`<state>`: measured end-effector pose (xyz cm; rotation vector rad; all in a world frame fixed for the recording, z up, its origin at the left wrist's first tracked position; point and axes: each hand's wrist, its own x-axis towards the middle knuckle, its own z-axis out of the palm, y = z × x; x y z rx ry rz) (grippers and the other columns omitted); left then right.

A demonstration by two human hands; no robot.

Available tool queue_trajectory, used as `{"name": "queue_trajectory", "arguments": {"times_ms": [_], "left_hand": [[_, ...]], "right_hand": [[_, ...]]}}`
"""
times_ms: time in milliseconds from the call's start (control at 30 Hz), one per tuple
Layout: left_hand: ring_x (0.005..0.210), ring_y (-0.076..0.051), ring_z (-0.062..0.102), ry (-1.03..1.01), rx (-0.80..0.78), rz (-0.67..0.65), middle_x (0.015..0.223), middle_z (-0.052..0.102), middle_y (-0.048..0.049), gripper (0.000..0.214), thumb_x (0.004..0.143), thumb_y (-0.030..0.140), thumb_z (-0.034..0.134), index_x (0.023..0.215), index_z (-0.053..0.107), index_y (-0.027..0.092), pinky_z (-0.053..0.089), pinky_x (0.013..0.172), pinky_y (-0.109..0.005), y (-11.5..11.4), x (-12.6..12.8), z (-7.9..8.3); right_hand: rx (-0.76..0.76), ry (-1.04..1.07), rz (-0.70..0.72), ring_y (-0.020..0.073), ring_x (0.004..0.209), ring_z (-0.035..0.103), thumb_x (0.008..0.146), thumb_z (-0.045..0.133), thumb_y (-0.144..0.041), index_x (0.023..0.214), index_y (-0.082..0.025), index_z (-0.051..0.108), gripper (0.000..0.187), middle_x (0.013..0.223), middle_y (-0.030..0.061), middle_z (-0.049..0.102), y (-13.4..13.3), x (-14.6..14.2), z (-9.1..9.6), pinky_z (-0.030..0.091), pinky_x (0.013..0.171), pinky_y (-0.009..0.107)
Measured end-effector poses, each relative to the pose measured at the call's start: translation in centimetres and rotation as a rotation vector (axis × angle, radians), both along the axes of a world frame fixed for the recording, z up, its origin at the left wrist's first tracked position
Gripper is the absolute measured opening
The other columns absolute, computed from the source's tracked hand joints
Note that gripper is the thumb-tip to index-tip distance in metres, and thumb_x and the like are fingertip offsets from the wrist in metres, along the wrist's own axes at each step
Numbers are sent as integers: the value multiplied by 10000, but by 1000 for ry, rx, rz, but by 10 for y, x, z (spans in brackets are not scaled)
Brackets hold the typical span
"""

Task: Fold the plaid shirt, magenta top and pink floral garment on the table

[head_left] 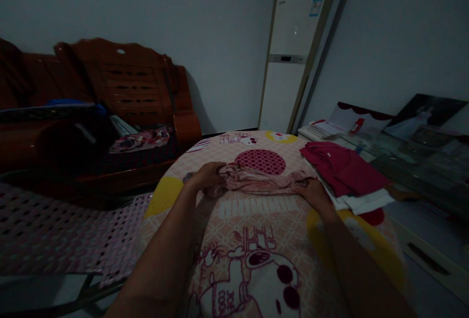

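Clenching left hand (207, 175) on the left end of a crumpled pink garment (256, 181) lying across the counter (256, 230) toward its far edge; grasping its right end with right hand (313, 192); just beside, at the right edge, folded red clothes (342, 166).

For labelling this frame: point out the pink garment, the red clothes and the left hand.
pink garment (256, 182), head view, middle of the crumpled cloth.
red clothes (344, 169), head view, top of the folded pile.
left hand (207, 175), head view, back of the hand.
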<state>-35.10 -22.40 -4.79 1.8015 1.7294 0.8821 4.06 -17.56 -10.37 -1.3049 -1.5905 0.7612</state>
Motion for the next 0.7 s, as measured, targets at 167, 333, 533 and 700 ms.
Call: {"name": "queue_trajectory", "arguments": {"times_ms": [167,333,533,700], "left_hand": [[746,-228,604,-7,201,259,694,661,-33,45,660,226,628,695,643,201,455,707,-292,7,-8,-6],[791,-203,589,-256,398,314,822,640,-32,148,779,319,525,820,590,192,461,714,-290,16,8,-17],[813,-200,617,-522,313,220,878,664,-19,268,776,428,565,894,611,192,490,724,-298,14,22,-13],[860,-231,657,-304,45,-126,933,722,-55,391,653,434,731,936,678,169,513,765,-315,3,21,-1]], "right_hand": [[93,-316,123,249,753,701,571,731,-179,929,-186,767,360,847,69,779,1,2,-1,521,702,324],[37,-509,131,245,791,698,638,730,-242,1022,-138,745,399,923,123,771,-5,5,6,482,691,289],[63,-691,23,236,698,648,717,599,-260,752,-154,723,167,750,134,733,-9,2,8,395,608,283],[163,-408,-294,226,693,597,652,515,-206,810,-138,726,273,745,117,712,5,11,-4,399,626,295]]}}
